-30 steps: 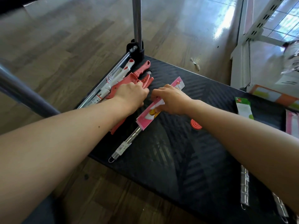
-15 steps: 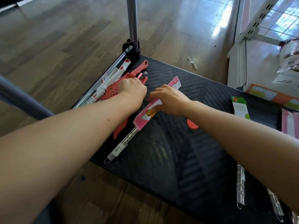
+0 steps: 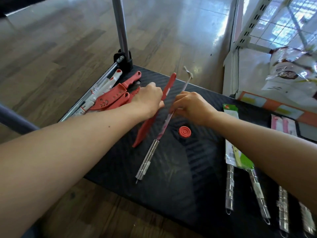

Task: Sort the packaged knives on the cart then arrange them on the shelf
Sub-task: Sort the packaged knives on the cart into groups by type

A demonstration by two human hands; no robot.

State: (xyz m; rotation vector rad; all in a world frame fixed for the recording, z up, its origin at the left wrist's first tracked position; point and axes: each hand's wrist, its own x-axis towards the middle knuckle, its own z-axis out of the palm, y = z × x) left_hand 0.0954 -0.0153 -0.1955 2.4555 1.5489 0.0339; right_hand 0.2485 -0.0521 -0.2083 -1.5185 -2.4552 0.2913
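The left hand [image 3: 149, 98] is closed around a long red knife [image 3: 154, 112], held on its thin edge above the black cart [image 3: 197, 169]. Just beside it, at 3 o'clock, the right hand [image 3: 193, 105] pinches a knife in a pink pack [image 3: 165, 124]; its shiny handle points to 7 o'clock. More red knives [image 3: 113, 98] lie in a pile at 9 o'clock. Shiny-handled knives [image 3: 240, 169] lie in a row at 4 o'clock. A small red round thing [image 3: 184, 131] sits under the right wrist.

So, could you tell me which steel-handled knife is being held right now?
The pink-sleeved steel-handled knife mid-cart, pinched on edge by the right hand; the others lie flat at the cart's right end.
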